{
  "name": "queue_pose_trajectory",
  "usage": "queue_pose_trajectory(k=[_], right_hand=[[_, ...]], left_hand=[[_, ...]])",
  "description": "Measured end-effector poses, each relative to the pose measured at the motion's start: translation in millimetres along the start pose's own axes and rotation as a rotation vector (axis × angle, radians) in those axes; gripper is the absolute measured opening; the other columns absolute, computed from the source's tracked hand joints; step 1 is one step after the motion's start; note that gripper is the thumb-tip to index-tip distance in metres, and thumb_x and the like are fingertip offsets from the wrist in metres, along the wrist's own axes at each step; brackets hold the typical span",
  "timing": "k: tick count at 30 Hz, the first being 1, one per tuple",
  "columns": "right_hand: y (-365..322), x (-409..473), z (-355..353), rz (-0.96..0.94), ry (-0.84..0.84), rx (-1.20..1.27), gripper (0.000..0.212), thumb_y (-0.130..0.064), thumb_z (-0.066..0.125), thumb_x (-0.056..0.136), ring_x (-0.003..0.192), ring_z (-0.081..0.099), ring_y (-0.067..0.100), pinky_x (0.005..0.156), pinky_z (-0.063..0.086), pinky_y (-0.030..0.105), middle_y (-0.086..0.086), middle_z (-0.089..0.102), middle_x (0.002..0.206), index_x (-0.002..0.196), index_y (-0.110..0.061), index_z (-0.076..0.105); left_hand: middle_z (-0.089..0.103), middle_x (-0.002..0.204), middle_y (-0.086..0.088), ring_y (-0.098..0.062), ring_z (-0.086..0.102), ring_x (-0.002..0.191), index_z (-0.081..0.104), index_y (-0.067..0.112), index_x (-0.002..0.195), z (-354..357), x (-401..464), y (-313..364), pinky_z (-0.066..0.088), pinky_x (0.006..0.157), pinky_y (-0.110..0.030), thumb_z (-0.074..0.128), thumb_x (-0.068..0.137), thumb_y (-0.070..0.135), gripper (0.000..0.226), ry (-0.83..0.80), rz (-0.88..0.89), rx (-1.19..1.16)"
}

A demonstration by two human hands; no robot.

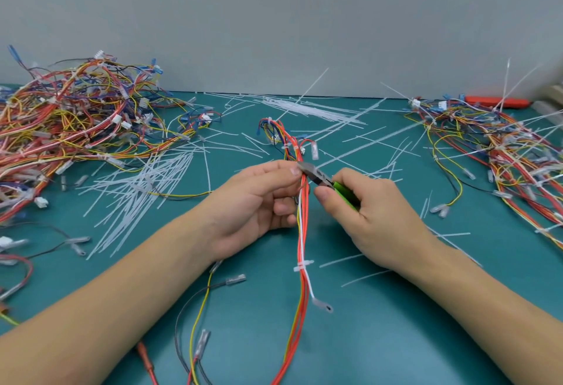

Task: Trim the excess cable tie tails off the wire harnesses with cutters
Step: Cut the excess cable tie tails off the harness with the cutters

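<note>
Two heaps of wire harnesses flank the teal worktop (396, 339): a big tangle (70, 128) far left of the held harness (301, 232) and another (502, 153) far right. Loose white cable ties (143, 195) lie scattered left of it. Left hand (259, 202) pinches the harness's wires in its grip; right hand (374, 217) curls round green-handled cutters (323, 179), tips touching the harness.

Both bare forearms are reaching in from the lower corners toward mid-frame. The left hand (256, 198) is pinching with curled fingers, thumb tucked below. The right hand (370, 211) is gripping, its fingers wrapped and thumb pressing forward.
</note>
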State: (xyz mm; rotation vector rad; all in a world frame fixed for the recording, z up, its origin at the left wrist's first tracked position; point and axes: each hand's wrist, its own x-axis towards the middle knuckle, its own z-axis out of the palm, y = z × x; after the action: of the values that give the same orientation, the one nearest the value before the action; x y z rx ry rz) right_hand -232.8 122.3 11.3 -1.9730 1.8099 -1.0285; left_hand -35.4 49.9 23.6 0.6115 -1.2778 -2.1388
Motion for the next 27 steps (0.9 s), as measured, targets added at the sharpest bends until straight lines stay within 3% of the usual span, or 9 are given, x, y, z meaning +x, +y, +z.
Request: queue_pose_trajectory(k=[3, 6, 11, 20, 24, 27], right_hand=[[-2.2, -0.9, -0.2, -0.022, -0.009, -0.022, 0.043, -0.069, 0.044, 0.091, 0.070, 0.053, 0.012, 0.064, 0.042, 0.035, -0.011, 0.055, 0.070, 0.094, -0.029, 0.060], [-2.6, 0.5, -3.9, -0.041, -0.047, -0.025, 0.045, -0.069, 0.045, 0.091, 0.091, 0.062, 0.008, 0.082, 0.049, 0.034, -0.013, 0.068, 0.093, 0.110, -0.032, 0.064], [-0.3, 0.1, -6.8, -0.052, -0.048, 0.050, 0.040, -0.059, 0.051, 0.094, 0.102, 0.065, 0.005, 0.092, 0.050, 0.029, -0.018, 0.072, 0.104, 0.117, -0.031, 0.068], [0.9, 0.6, -5.9, -0.041, -0.038, 0.101, 0.029, -0.048, 0.056, 0.097, 0.095, 0.065, 0.008, 0.081, 0.045, 0.016, -0.018, 0.070, 0.094, 0.113, -0.029, 0.070], [0.7, 1.1, -6.1, -0.028, -0.025, 0.087, 0.033, -0.055, 0.053, 0.097, 0.061, 0.051, 0.008, 0.058, 0.037, 0.018, -0.014, 0.057, 0.067, 0.094, -0.025, 0.068], [1.4, 1.7, -7.2, -0.041, -0.003, 0.024, 0.047, -0.064, 0.048, 0.096, 0.052, 0.041, 0.011, 0.050, 0.031, 0.024, -0.005, 0.046, 0.059, 0.082, -0.021, 0.061]], left_hand=[[0.047, 0.080, -0.002, -0.010, 0.036, 0.055, 0.069, 0.017, 0.096, 0.6, -0.3, 0.2, 0.047, 0.054, -0.021, 0.061, 0.093, 0.022, 0.010, 0.008, -0.001, 0.012], [0.050, 0.079, -0.002, -0.009, 0.036, 0.055, 0.066, 0.015, 0.101, 0.5, -0.7, 0.8, 0.047, 0.054, -0.021, 0.062, 0.092, 0.022, 0.012, 0.013, -0.004, 0.010], [0.053, 0.074, 0.002, -0.010, 0.035, 0.055, 0.062, 0.014, 0.100, 1.0, 0.0, 0.2, 0.047, 0.055, -0.023, 0.062, 0.091, 0.021, 0.011, 0.016, 0.006, 0.029], [0.059, 0.069, 0.009, -0.011, 0.034, 0.056, 0.058, 0.016, 0.103, 3.5, 1.9, -4.3, 0.045, 0.056, -0.025, 0.061, 0.095, 0.022, 0.010, 0.072, 0.079, 0.094], [0.058, 0.075, 0.006, -0.012, 0.032, 0.057, 0.060, 0.019, 0.095, 2.7, 0.9, -2.7, 0.044, 0.058, -0.026, 0.064, 0.093, 0.024, 0.006, 0.054, 0.074, 0.081], [0.058, 0.075, 0.006, -0.011, 0.033, 0.057, 0.060, 0.018, 0.097, 0.7, -0.1, -1.6, 0.044, 0.060, -0.025, 0.064, 0.096, 0.023, 0.006, 0.026, 0.067, 0.087]])
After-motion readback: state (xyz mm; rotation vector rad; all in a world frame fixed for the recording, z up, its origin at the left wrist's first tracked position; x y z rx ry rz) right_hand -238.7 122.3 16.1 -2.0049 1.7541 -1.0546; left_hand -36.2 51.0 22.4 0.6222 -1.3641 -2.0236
